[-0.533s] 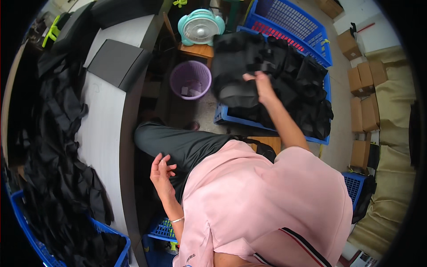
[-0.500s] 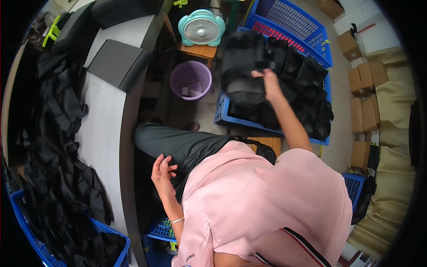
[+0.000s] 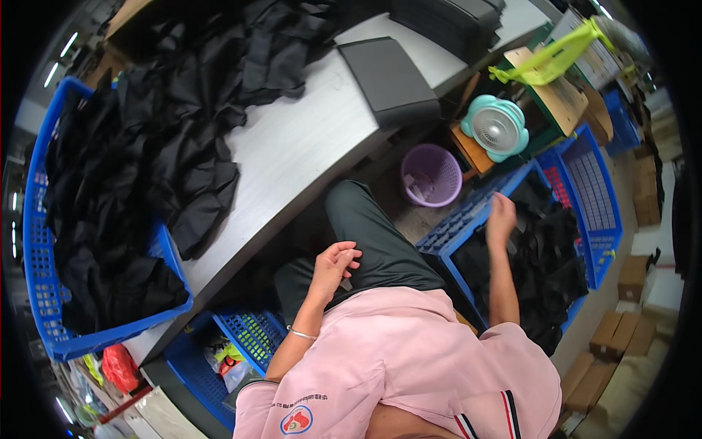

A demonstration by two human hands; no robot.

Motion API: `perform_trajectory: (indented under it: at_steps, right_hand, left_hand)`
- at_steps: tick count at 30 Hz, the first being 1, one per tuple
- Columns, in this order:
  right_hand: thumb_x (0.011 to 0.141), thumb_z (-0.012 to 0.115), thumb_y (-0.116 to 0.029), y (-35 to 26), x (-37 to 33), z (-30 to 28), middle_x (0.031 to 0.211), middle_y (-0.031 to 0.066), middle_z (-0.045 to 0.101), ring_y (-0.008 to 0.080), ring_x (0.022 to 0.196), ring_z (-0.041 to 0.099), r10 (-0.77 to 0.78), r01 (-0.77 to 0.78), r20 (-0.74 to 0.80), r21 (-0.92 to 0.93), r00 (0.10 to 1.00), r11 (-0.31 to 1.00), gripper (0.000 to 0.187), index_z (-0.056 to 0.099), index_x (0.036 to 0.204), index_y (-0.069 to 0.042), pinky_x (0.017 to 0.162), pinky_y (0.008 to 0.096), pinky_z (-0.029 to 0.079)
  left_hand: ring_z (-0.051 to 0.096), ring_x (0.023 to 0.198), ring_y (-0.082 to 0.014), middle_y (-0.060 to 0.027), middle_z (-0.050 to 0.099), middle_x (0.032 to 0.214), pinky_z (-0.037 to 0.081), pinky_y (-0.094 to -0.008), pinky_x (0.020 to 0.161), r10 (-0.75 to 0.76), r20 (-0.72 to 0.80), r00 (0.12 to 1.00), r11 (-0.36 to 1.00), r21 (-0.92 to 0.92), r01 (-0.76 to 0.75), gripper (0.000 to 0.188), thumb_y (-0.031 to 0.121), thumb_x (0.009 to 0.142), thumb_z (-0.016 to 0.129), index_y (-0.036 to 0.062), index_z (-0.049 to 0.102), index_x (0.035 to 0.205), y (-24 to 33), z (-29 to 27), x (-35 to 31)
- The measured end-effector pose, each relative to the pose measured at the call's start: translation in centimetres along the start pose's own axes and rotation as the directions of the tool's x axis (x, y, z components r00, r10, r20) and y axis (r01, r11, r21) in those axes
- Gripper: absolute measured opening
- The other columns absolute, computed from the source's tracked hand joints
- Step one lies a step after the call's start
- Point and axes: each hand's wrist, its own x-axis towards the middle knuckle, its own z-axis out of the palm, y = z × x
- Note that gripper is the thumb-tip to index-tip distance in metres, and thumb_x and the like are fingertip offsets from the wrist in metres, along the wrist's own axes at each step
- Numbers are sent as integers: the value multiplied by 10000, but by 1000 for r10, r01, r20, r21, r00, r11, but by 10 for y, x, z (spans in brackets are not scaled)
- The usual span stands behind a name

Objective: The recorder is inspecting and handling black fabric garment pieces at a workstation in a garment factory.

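My right hand (image 3: 501,219) is raised over the near side of a blue crate (image 3: 450,245) filled with black fabric pieces (image 3: 545,245). Its fingers are loosely bent, and I see no piece in them. My left hand (image 3: 335,269) hovers by my dark trouser leg (image 3: 376,238), fingers curled together. A small greyish bit (image 3: 345,283) shows under its fingers, too small to make out. To the left, a heap of black fabric (image 3: 168,124) covers part of the pale table (image 3: 307,139) and spills into another blue basket (image 3: 110,333).
A dark grey box-shaped piece (image 3: 391,77) lies on the table. Beyond my knee stand a purple bin (image 3: 439,157) and a turquoise fan (image 3: 497,130) on a wooden stool. An open blue crate (image 3: 603,245) stands at the right, cardboard boxes (image 3: 621,333) nearby. A blue basket (image 3: 252,340) sits below the table.
The view has swung left, showing more of the table and the basket. The black piece my right hand held over the crate is out of that hand. My left fingers have drawn closer together.
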Motion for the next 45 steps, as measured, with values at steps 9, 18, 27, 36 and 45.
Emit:
perform_trajectory:
  at_steps: [9,18,27,36,45]
  right_hand:
    - [899,666,-72,-323,18,172,955,125,673,261,742,663,-635,407,206,613,744,677,88,683,965,-16,666,328,510]
    - [889,754,-228,-400,87,320,823,37,605,103,548,514,11,-473,708,459,706,752,334,589,1086,-14,452,233,344]
    - [1013,532,-194,-366,12,207,690,-21,494,87,551,405,-417,-966,879,257,232,5,159,555,922,-66,517,225,322]
    - [924,641,-158,-306,-109,126,792,32,636,115,583,517,-424,-998,905,-46,-21,-48,124,631,983,-49,548,246,423]
    - [884,656,9,-315,-108,-1,889,143,641,278,754,677,-767,663,-7,507,642,551,43,653,925,21,629,317,542]
  left_hand:
    - [637,830,-84,-53,717,1086,482,-216,664,46,-54,998,995,-87,-50,305,225,1002,593,39,622,1241,0,-21,-2]
    - [638,868,-94,-60,717,1109,484,-233,695,64,-102,993,983,-165,-81,324,249,1001,598,49,619,1255,17,-44,-6]
    - [617,972,-121,-97,621,1237,503,-241,739,457,-322,829,800,-259,-542,448,175,956,667,12,519,1347,88,-44,-4]
    - [592,835,-100,-21,643,965,485,-222,783,640,-496,587,727,145,-671,458,3,855,734,7,579,1285,165,-22,19]
    - [633,838,-132,-42,672,891,496,-243,747,800,-352,486,599,433,-674,174,-14,865,687,47,748,1016,146,0,13]
